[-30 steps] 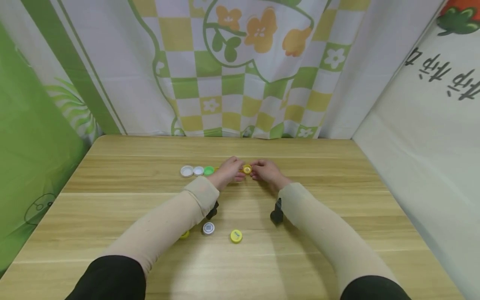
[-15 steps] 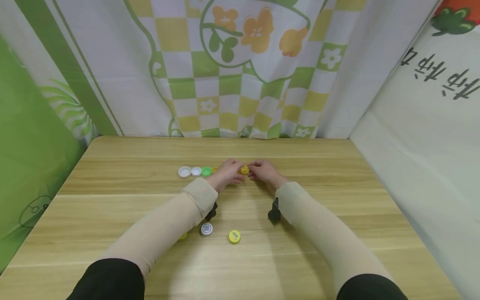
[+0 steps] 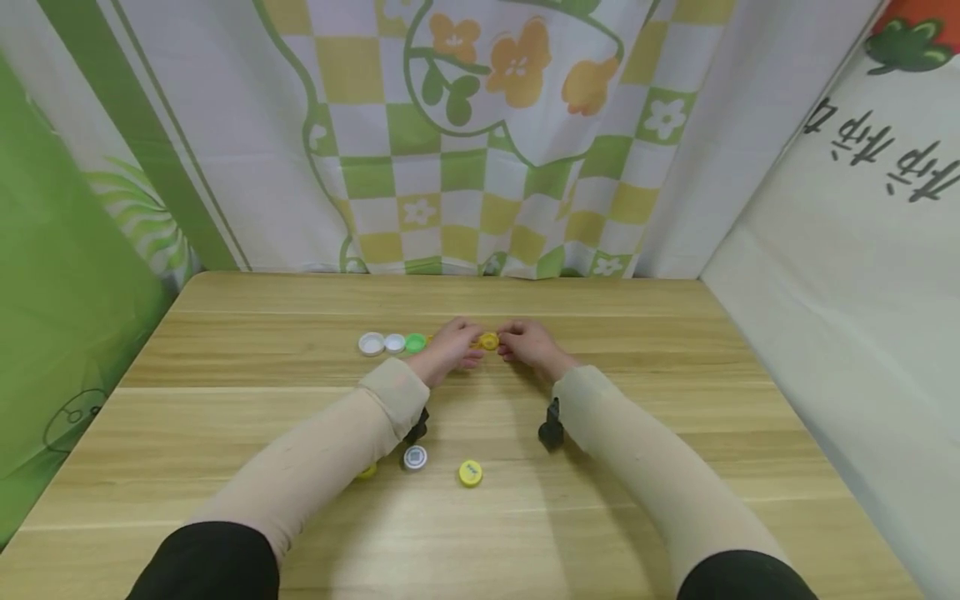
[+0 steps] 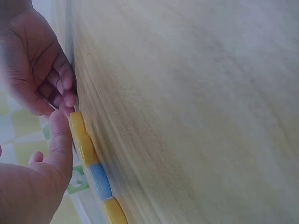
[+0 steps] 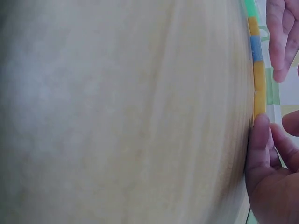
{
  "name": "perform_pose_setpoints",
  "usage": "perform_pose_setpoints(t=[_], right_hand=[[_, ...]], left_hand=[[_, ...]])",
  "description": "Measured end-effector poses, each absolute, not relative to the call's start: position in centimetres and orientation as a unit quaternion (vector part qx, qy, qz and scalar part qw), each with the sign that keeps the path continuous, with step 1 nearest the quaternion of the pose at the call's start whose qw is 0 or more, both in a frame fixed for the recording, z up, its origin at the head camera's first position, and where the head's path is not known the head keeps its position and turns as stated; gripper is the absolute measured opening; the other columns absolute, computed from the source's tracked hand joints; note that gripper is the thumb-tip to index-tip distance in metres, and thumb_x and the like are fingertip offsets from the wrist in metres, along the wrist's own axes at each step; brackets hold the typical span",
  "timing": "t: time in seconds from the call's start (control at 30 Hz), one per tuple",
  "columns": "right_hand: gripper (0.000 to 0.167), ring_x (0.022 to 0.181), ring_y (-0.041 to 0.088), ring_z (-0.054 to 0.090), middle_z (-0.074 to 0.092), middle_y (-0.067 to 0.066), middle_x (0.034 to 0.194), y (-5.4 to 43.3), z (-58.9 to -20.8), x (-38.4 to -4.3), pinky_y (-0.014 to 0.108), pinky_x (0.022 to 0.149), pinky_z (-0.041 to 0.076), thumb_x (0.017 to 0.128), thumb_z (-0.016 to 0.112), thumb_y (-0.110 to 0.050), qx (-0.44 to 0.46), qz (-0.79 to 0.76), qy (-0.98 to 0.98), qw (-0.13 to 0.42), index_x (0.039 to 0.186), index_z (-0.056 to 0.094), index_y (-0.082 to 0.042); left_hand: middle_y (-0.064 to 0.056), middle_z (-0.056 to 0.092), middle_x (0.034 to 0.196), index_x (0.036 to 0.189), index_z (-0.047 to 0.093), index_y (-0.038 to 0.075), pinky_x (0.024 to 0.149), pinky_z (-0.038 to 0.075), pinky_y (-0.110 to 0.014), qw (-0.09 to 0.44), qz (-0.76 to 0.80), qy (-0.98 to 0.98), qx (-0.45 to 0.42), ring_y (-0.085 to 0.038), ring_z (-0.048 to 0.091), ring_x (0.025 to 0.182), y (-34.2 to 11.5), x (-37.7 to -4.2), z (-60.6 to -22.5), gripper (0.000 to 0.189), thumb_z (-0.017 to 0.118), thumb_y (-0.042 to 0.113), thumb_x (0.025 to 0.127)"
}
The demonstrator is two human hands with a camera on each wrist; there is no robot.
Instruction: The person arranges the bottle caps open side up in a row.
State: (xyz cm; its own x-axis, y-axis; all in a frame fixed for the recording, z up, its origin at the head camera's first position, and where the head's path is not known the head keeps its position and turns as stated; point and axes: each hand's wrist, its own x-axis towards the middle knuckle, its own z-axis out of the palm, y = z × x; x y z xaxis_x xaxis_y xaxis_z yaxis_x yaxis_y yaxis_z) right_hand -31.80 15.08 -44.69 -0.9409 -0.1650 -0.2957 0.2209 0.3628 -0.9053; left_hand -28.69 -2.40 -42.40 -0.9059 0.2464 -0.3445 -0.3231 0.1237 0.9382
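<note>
A row of bottle caps runs across the back of the table, with a white cap [image 3: 371,343] at its left end. A smaller white cap [image 3: 394,342] and a green cap [image 3: 416,342] follow. My right hand [image 3: 531,346] pinches the edge of the yellow cap [image 3: 489,341] at the right end. My left hand [image 3: 450,348] reaches over the middle of the row, its fingers extended beside the caps, and hides part of it from the head view. A blue cap [image 4: 100,181] shows between yellow ones in the left wrist view.
Nearer the front of the wooden table [image 3: 600,517] lie a white cap with a square mark [image 3: 415,457] and a yellow cap [image 3: 470,473]. Another yellow cap [image 3: 367,472] is partly hidden by the left sleeve. A patterned curtain [image 3: 495,167] hangs behind the table's back edge.
The yellow cap at the right end has tilted and settled flat against the row, with the right fingers staying at it. The left hand has drawn slightly left, away from that cap.
</note>
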Motion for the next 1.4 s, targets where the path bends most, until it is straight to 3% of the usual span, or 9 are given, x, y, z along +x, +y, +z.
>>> perform_pose_setpoints(t=[0.23,0.37,0.63,0.9,1.13,1.4], right_hand=[[0.026,0.081,0.015,0.059,0.066,0.012,0.096,15.3,-44.2,-30.9,0.022,0.070,0.054,0.104,0.055,-0.008,0.015,-0.554,0.817,0.159,0.122,0.063,0.008],[0.027,0.078,0.016,0.061,0.069,0.014,0.095,14.7,-43.1,-29.7,0.023,0.068,0.053,0.105,0.055,-0.011,-0.035,-0.512,0.841,0.169,0.122,0.065,0.007],[0.033,0.101,0.025,0.065,0.068,0.017,0.116,12.3,-42.1,-27.2,0.037,0.087,0.059,0.104,0.057,-0.012,-0.145,-0.476,0.822,0.278,0.131,0.062,0.006],[0.034,0.095,0.023,0.067,0.070,0.017,0.107,10.6,-42.3,-24.8,0.035,0.084,0.060,0.098,0.058,-0.005,-0.205,-0.478,0.785,0.337,0.128,0.061,0.008],[0.033,0.086,0.020,0.070,0.073,0.013,0.093,9.8,-42.8,-23.2,0.033,0.081,0.061,0.093,0.065,-0.001,-0.204,-0.475,0.768,0.377,0.125,0.062,0.008],[0.029,0.084,0.018,0.070,0.075,0.007,0.092,9.0,-42.6,-22.3,0.031,0.078,0.060,0.093,0.070,-0.002,-0.211,-0.432,0.782,0.397,0.121,0.066,0.001]], left_hand=[[-0.029,0.046,0.142,0.140,0.043,-0.007,0.103,0.053,-0.041,0.203,0.672,0.712,-0.012,-0.040,0.055,0.128,-3.4,-27.6,-41.6,0.037,0.042,0.016,0.110],[-0.030,0.046,0.142,0.141,0.041,-0.008,0.106,0.051,-0.044,0.202,0.666,0.718,0.009,-0.042,0.054,0.129,-5.0,-26.7,-41.4,0.038,0.041,0.015,0.110],[-0.031,0.048,0.138,0.138,0.040,-0.010,0.107,0.050,-0.046,0.224,0.635,0.739,0.024,-0.043,0.053,0.128,-8.3,-24.6,-41.3,0.036,0.040,0.012,0.110],[-0.031,0.047,0.138,0.138,0.039,-0.013,0.100,0.053,-0.043,0.249,0.593,0.763,0.060,-0.039,0.057,0.120,-11.4,-22.7,-41.9,0.041,0.045,0.010,0.104],[-0.018,0.060,0.106,0.125,0.047,-0.012,0.087,0.058,-0.036,0.267,0.585,0.764,0.057,-0.024,0.062,0.096,-12.8,-20.4,-42.4,0.030,0.050,0.005,0.101],[-0.018,0.062,0.100,0.120,0.051,-0.008,0.082,0.058,-0.035,0.285,0.550,0.783,0.054,-0.023,0.063,0.091,-13.1,-18.6,-42.2,0.024,0.054,0.004,0.100]])
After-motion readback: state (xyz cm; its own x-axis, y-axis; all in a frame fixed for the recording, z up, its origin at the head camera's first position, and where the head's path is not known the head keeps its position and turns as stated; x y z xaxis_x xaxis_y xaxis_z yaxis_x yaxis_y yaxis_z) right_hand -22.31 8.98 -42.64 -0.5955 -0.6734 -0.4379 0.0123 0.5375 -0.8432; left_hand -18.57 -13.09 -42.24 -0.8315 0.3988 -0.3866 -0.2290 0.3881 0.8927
